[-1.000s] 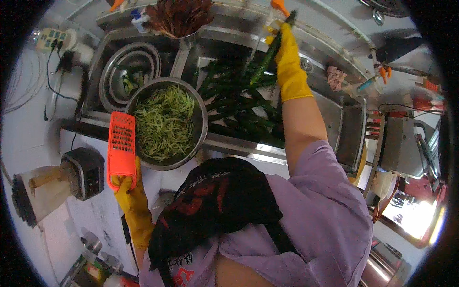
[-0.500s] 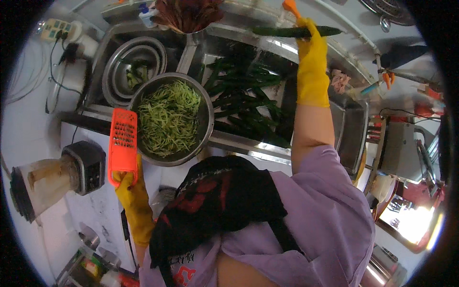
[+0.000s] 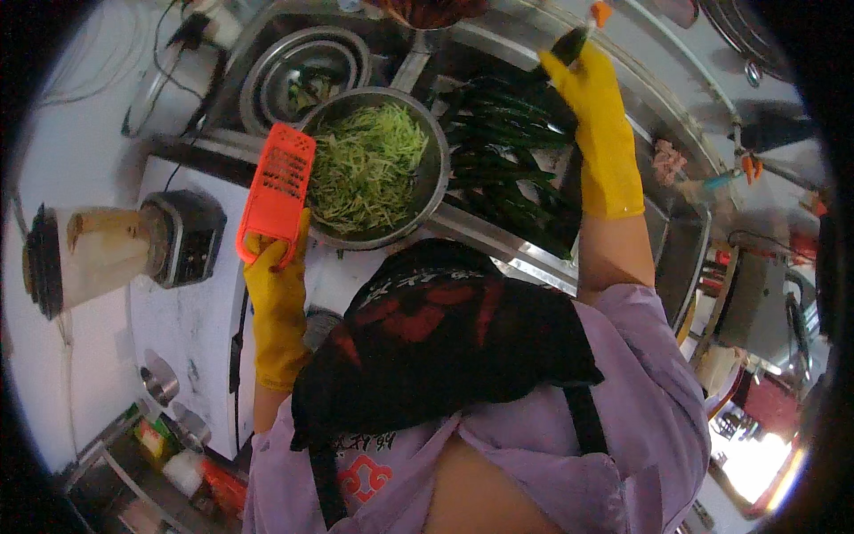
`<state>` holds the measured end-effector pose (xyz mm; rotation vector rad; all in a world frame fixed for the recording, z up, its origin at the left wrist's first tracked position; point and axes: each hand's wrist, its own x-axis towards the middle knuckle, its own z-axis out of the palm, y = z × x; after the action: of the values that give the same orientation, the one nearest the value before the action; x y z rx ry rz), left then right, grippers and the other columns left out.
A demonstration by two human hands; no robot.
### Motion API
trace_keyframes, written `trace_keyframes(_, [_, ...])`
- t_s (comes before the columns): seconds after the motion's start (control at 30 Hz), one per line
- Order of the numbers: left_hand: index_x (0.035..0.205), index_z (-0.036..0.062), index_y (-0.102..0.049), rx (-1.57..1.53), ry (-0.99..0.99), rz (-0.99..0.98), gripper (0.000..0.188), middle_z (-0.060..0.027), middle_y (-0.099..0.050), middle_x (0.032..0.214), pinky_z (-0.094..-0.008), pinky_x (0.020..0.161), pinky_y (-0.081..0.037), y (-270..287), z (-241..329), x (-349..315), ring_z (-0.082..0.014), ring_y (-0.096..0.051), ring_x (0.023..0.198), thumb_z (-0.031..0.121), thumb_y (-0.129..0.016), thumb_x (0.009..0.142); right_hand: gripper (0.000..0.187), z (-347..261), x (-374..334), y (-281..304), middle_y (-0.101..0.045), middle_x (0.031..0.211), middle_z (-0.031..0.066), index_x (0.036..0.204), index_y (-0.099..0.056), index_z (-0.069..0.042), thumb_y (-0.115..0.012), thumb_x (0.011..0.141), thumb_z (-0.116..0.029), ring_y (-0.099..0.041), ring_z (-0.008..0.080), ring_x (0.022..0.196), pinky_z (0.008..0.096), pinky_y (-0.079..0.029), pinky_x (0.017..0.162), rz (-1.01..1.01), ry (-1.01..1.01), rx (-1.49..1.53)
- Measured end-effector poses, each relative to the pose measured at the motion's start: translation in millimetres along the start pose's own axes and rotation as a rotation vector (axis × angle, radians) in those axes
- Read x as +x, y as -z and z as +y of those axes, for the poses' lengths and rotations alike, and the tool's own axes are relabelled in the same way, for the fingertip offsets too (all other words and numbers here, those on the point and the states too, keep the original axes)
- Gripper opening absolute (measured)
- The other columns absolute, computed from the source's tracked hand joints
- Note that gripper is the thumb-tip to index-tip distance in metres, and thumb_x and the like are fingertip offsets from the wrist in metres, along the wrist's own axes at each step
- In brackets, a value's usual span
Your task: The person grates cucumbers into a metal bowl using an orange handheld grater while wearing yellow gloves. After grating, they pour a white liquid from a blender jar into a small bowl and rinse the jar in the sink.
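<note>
My left hand, in a yellow rubber glove, grips the lower end of an orange grater. The grater leans against the left rim of a steel bowl heaped with pale green shreds. Over the far side of the sink, my right hand, gloved the same way, is closed on a dark green cucumber. Its tip shows between thumb and fingers; the rest is hidden. Below that hand, several dark green cucumbers lie in the sink basin.
Nested steel bowls with green pieces inside stand in the left basin. A blender lies sideways in view on the white counter at left. A reddish-brown bundle sits at the sink's back edge, and a pink cloth at right.
The cucumber in my right hand has swung from lying crosswise to pointing along the hand, mostly out of sight. The whole view has shifted, with the sink higher and further right. My left hand still holds the grater.
</note>
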<state>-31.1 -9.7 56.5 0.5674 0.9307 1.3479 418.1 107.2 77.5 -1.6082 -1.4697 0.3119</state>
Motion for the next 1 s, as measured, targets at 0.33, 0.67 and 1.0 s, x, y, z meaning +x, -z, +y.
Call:
trace_keyframes(0.33, [0.137, -0.0013, -0.038, -0.083, 0.03, 0.089, 0.063, -0.019, -0.043, 0.139, -0.0477, 0.108, -0.04, 10.2, -4.1, -9.2, -0.0355, -0.044, 0.129, -0.008, -0.041, 0.074, 0.044, -61.4, -36.4, 15.2, -0.044, 0.142, 0.0144, 0.13, -0.053, 0.0, -0.063, 0.09, -0.016, -0.056, 0.0264, 0.117, 0.0344, -0.046, 0.1, -0.357, 0.09, 0.701])
trace_keyframes(0.67, [0.14, 0.0001, -0.035, -0.078, 0.053, 0.018, 0.066, -0.0193, -0.043, 0.14, -0.0477, 0.108, -0.039, 31.9, -8.3, -6.4, -0.0398, -0.046, 0.126, -0.007, -0.042, 0.075, 0.067, -14.3, -64.2, -7.3, -0.047, 0.138, 0.0177, 0.147, -0.029, -0.006, -0.054, 0.085, -0.002, -0.057, 0.0261, 0.116, 0.0245, -0.053, 0.082, -0.42, -0.512, 1.22])
trace_keyframes(1.0, [0.128, -0.0052, -0.047, 0.849, -0.239, 0.011, 0.048, -0.0196, -0.05, 0.132, -0.0362, 0.101, -0.043, 52.8, -26.8, 5.9, -0.0325, -0.054, 0.119, -0.01, -0.048, 0.08, 0.061, -34.9, -112.6, -140.3, -0.066, 0.101, 0.0079, 0.146, -0.035, -0.012, -0.06, 0.093, -0.03, -0.057, 0.0144, 0.066, 0.026, -0.05, 0.064, -0.952, -0.504, 0.537])
